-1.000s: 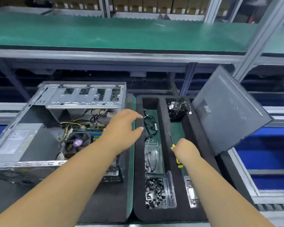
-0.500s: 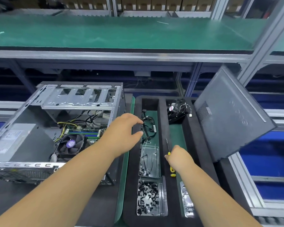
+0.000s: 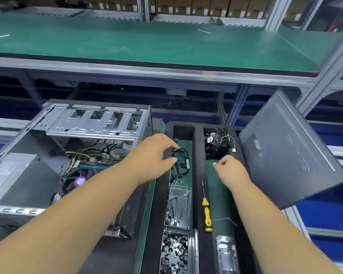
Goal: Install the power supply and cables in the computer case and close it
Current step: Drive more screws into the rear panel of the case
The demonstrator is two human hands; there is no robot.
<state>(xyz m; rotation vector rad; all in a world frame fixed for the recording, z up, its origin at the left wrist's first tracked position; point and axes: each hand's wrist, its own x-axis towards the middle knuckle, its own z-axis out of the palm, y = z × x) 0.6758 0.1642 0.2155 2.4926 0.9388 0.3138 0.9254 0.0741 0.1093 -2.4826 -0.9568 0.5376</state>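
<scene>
Cable bundle [image 3: 181, 160] lies in the foam tray [image 3: 198, 155], right of the open computer case [image 3: 71, 155]; my left hand [image 3: 156, 153] reaches it, thumb and fingers spread around the loop, not yet pinching. My right hand [image 3: 229, 169] hovers loosely curled, holding nothing. Best I pinch the loop whole, lifting gently so connectors don't snag

A yellow-handled screwdriver [image 3: 206, 211] lies in the black foam tray [image 3: 198, 194] at the lower centre of my view. Left of it sit two clear plastic boxes of small screws [image 3: 173, 252]. A green-matted upper shelf [image 3: 147, 42] spans the top, cardboard boxes [image 3: 186, 5] behind it.
</scene>
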